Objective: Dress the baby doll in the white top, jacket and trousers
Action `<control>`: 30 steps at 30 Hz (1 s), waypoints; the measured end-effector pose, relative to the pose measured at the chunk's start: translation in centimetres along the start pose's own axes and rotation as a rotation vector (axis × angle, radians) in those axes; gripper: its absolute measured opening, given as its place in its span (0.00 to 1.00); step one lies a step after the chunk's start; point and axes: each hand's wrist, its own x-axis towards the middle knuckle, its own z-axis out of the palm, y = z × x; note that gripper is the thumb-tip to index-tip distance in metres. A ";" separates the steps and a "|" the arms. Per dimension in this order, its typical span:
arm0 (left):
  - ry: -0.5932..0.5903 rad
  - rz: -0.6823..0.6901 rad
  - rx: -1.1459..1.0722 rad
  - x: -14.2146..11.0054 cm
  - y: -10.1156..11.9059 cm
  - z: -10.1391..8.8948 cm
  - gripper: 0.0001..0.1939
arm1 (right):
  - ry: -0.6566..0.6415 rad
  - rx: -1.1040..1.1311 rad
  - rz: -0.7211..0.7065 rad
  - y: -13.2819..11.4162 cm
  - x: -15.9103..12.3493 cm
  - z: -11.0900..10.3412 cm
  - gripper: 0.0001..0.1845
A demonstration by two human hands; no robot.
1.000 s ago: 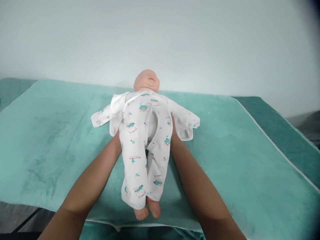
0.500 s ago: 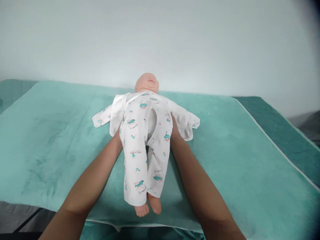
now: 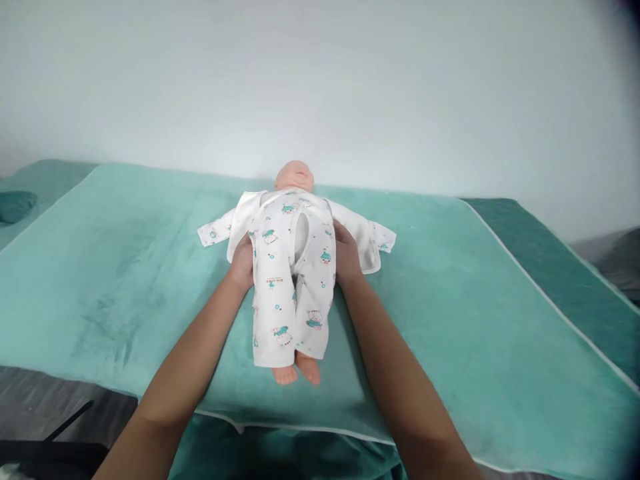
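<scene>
A baby doll (image 3: 295,175) lies on its back with its head away from me and its bare feet toward me. White printed split-crotch pants (image 3: 273,300) cover its legs and belly. Beneath them a white baby jacket (image 3: 367,250) is spread wide, both sleeves stretched out sideways. At the doll's left-hand side in view, my left hand (image 3: 242,262) is closed around its hip, fingertips partly tucked under. Mirroring it, my right hand (image 3: 346,255) grips the other hip, with some fingers hidden by the cloth.
A green plush cover (image 3: 450,320) with white piping lies over the bed or table. Behind it rises a pale wall (image 3: 320,80). A darker green bundle (image 3: 17,205) sits at the far left, and a black object (image 3: 55,451) stands by the lower-left edge.
The doll now appears lower and flatter on the cover, its feet farther from me. More of both my hands shows at its hips. The camera view has shifted slightly.
</scene>
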 end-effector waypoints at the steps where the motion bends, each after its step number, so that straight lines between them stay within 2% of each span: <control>1: 0.003 0.027 0.004 -0.8 0.1 -0.1 0.24 | 0.018 -0.045 -0.017 0.1 -0.4 -0.1 0.23; 4: 0.051 0.114 0.018 -3.1 0.3 -0.8 0.22 | 0.075 -0.135 -0.031 0.2 -1.9 -0.4 0.22; 8: 0.151 0.165 0.129 -6.7 0.3 -2.6 0.19 | 0.141 -0.240 -0.047 -0.3 -4.6 -0.7 0.17; 11: 0.131 0.192 0.266 -10.4 0.1 -4.2 0.16 | 0.137 -0.277 -0.060 -0.7 -7.5 -1.1 0.15; 14: 0.080 0.207 0.402 -14.8 -0.3 -5.9 0.15 | 0.071 -0.316 -0.072 -1.0 -11.3 -1.9 0.13; 18: -0.059 0.288 0.635 -19.8 -0.8 -7.3 0.14 | -0.130 -0.448 -0.180 -1.4 -16.7 -3.2 0.09; 22: -0.206 0.426 0.941 -22.7 -1.2 -6.8 0.17 | -0.302 -0.555 -0.365 -1.8 -20.3 -3.8 0.10; 26: -0.174 0.598 1.134 -23.5 -2.6 -5.3 0.26 | -0.371 -0.647 -0.426 -1.6 -21.2 -3.5 0.15; 30: -0.128 0.761 1.308 -23.2 -4.1 -3.6 0.23 | -0.337 -0.769 -0.464 -0.8 -21.0 -3.2 0.13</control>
